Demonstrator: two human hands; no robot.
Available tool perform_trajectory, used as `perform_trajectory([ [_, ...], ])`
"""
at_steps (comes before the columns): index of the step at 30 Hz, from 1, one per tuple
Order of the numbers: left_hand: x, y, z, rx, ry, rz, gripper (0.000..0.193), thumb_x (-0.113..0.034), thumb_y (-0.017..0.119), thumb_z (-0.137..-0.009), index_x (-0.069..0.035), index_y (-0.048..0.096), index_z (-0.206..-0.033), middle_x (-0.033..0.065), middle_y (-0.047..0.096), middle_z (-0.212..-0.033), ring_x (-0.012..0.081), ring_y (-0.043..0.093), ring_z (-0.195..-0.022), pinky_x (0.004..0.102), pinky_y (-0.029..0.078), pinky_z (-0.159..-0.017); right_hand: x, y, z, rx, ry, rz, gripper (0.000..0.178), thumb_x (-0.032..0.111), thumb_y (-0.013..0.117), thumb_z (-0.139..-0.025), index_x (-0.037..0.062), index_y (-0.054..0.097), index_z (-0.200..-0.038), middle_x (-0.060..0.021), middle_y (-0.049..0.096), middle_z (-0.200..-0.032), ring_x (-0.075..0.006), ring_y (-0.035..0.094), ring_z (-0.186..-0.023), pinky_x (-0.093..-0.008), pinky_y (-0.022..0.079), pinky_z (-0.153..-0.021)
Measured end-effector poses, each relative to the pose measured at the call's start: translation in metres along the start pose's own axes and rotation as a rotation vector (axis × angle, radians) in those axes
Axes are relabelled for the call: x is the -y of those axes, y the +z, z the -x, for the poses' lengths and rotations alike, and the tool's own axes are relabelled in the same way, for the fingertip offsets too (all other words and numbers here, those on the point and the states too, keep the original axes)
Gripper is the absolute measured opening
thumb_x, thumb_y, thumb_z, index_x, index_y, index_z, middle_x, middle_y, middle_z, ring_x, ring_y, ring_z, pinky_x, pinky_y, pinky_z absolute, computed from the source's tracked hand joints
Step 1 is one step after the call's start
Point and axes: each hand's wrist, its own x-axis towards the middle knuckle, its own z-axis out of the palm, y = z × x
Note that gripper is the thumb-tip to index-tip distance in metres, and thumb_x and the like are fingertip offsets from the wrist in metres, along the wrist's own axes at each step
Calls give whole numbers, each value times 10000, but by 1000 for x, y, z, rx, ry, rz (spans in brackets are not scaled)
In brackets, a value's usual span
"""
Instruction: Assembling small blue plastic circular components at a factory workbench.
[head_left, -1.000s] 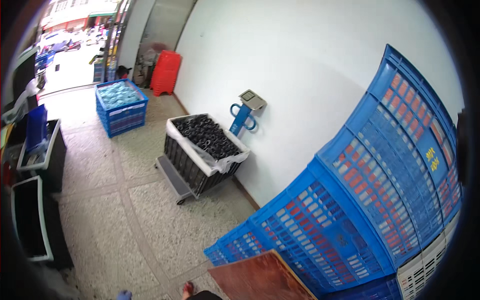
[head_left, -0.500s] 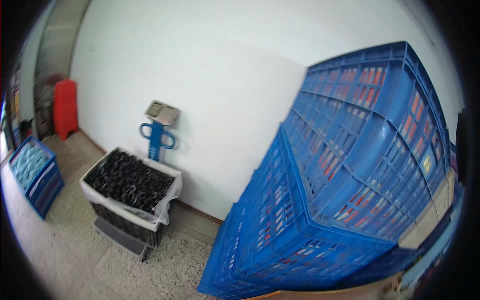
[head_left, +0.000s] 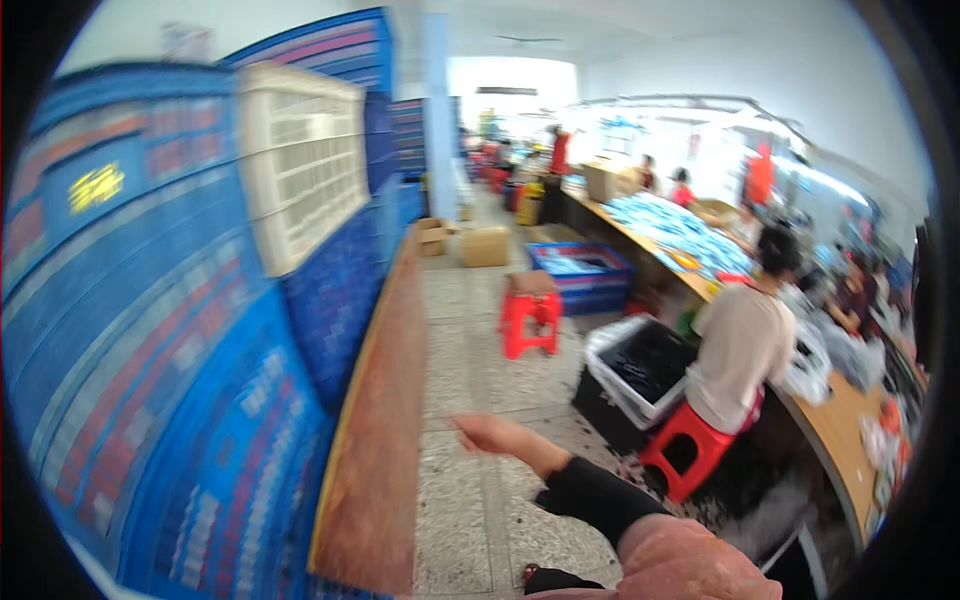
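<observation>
My right hand [head_left: 492,435] reaches forward over the aisle floor, out of a black cuff and pink sleeve. Motion smears its fingers, and no object shows in it. My left hand is out of view. Nearest on its left stands a reddish-brown board [head_left: 375,440], apart from the hand. Beyond the hand is a red stool [head_left: 530,330] with a brown top. To the right sits a black crate with a white liner [head_left: 610,350], holding dark pieces.
Tall stacked blue crates [head_left: 150,300] and a cream crate [head_left: 310,160] line the left. Cardboard boxes [head_left: 485,247] and a blue crate [head_left: 590,295] stand ahead. At right, a person in a beige shirt [head_left: 740,345] sits by a long worktable [head_left: 845,430]; other people sit farther along.
The view has swung from the white wall, the scale and the basket of black rings to the long aisle. The blue crates are now on the left, and my right arm has come into view.
</observation>
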Motion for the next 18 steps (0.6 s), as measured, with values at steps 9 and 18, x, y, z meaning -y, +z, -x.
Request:
perform_trajectory([
  [9,-245,7,-454,240,567,-210,201,-197,511,-888,-39,582,-991,139,528,-952,270,514,-880,389,449,-834,327,-89,-110,258,-543,-530,186,244,569,-895,63,609,-913,48,325,-475,-100,338,-382,-303,323,-387],
  [18,-340,54,-698,344,682,-320,156,-187,540,-860,-49,588,-916,114,526,-838,255,519,-781,386,462,-785,374,-257,-168,258,-496,-447,211,251,576,-864,44,613,-853,-24,441,-446,-151,428,-341,-332,374,-335],
])
